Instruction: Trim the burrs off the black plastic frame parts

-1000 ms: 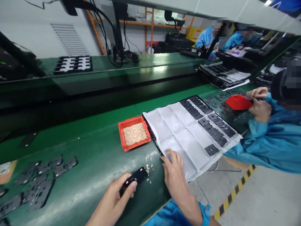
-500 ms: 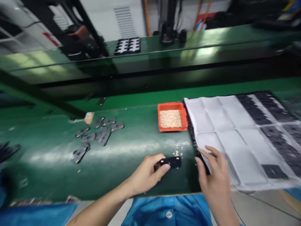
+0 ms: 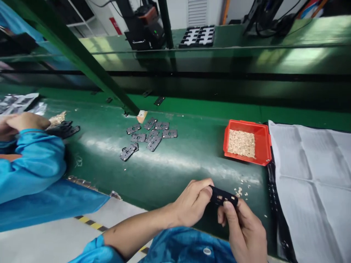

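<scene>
While the left hand [image 3: 196, 202] grips one end of the black part [image 3: 222, 193] over the bench [image 3: 178, 171] and the right hand [image 3: 244, 226] pinches the other, near scattered pale chips [image 3: 239, 191], light, steady thumb pressure should keep it from slipping.

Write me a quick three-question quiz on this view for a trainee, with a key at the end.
1. Which of the wearer's hands hold the dark part?
2. What colour are the small pieces in the red bin? A) black; B) pale tan; C) blue.
3. True or false: the red bin stands to the left of the white sheet in the picture.

Key:
1. Both: the left hand has one end, the right hand the other.
2. B.
3. True.
</scene>
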Available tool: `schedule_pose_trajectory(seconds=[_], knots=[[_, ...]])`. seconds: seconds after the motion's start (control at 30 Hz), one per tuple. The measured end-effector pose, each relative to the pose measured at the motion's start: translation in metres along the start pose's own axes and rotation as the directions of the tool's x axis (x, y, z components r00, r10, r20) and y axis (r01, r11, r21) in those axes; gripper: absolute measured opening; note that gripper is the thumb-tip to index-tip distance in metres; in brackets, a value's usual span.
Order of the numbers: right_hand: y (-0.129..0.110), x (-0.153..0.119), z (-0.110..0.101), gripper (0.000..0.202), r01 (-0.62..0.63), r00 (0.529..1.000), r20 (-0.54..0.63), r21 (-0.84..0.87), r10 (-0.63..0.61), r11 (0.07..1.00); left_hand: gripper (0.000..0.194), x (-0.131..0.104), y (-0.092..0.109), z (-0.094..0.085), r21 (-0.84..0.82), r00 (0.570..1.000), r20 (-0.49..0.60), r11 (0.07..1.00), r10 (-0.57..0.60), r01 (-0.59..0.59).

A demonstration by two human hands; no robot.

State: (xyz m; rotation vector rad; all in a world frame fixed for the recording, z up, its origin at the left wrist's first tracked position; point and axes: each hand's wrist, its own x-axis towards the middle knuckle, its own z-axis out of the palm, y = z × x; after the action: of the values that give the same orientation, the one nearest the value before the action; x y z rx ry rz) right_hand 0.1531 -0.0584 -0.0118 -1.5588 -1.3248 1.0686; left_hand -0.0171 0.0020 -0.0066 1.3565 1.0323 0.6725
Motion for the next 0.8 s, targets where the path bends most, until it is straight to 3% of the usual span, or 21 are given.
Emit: schedule_pose_trajectory(seconds=[0.4,0.8], knots=[[0.0004,0.0069,0.0082,0.038,-0.08,0.997,0.006,0.072,0.08,0.994,0.026,0.0059,-0.01,-0.0019,0.043,0.999,-0.049,0.999,0.02,-0.018],[0.0012,0.0062,0.0056,0.04,-0.165,0.986,0.018,0.136,0.165,0.977,0.022,0.009,-0.0066,-0.0057,0.129,0.997,0.069,0.992,-0.025,0.016]])
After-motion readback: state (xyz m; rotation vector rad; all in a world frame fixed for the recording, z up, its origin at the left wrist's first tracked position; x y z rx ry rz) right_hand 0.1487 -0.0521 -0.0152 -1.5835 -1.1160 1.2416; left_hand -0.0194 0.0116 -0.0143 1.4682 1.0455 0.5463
